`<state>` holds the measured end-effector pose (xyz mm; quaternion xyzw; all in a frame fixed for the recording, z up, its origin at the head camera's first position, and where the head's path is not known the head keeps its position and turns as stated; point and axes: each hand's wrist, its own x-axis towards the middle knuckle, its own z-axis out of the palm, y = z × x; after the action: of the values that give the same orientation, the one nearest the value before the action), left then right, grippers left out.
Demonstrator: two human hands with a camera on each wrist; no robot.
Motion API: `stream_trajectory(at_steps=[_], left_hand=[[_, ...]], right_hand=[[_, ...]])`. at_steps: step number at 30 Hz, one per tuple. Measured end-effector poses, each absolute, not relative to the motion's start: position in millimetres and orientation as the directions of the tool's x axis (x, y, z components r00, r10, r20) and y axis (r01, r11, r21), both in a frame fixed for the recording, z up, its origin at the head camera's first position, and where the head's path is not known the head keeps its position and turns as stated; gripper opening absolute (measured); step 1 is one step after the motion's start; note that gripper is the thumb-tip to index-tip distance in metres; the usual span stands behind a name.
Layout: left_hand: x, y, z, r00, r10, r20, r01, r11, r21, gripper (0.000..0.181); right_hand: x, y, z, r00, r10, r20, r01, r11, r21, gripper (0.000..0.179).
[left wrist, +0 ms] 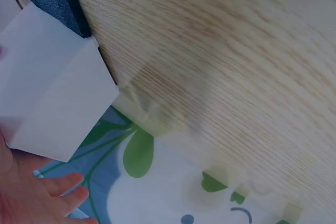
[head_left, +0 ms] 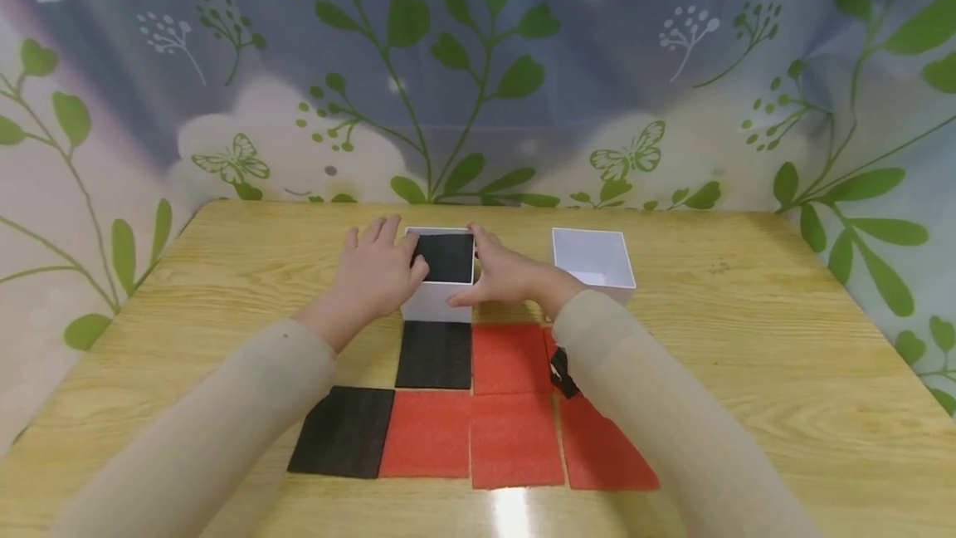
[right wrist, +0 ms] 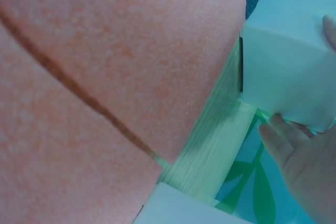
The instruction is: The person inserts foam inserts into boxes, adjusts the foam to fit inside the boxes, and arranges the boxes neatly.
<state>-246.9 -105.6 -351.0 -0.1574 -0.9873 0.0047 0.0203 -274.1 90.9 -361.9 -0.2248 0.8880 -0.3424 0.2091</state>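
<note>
A white open-topped box stands mid-table with a black felt-like square inside it. My left hand is at the box's left side, its thumb and index finger over the rim by the black square, the other fingers spread outward. From the right, my right hand grips the same box, thumb across the front wall and fingers at the back right corner. The right wrist view shows this right hand spanning the box wall.
Black squares and red squares lie edge to edge in two rows in front of the box. Another white box stands to its right. Behind the wooden table hangs a leaf-printed curtain. A black strap shows beside my right sleeve.
</note>
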Motion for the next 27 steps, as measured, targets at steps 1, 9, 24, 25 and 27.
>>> stream_trajectory(at_steps=[1, 9, 24, 25, 27], left_hand=[[-247, -103, -351, -0.949, 0.314, 0.035, 0.313, 0.949, -0.019, 0.052], [-248, -86, -351, -0.939, 0.343, 0.005, 0.343, 0.939, 0.013, 0.05], [-245, -67, -352, -0.897, 0.442, 0.023, 0.442, 0.897, -0.006, 0.05], [-244, -67, -352, -0.893, 0.448, 0.032, 0.448, 0.894, -0.004, 0.05], [-239, -70, -352, -0.881, 0.469, 0.063, 0.47, 0.883, 0.003, 0.048]], right_hand=[[-274, 92, -361, -0.811, -0.543, -0.217, -0.254, 0.661, -0.706, 0.113], [-273, 92, -360, -0.805, -0.559, -0.197, -0.268, 0.64, -0.72, 0.11], [-275, 93, -361, -0.789, -0.591, -0.167, -0.308, 0.615, -0.726, 0.107], [-274, 92, -361, -0.789, -0.588, -0.176, -0.304, 0.622, -0.721, 0.109], [-274, 92, -361, -0.788, -0.587, -0.186, -0.303, 0.632, -0.713, 0.111]])
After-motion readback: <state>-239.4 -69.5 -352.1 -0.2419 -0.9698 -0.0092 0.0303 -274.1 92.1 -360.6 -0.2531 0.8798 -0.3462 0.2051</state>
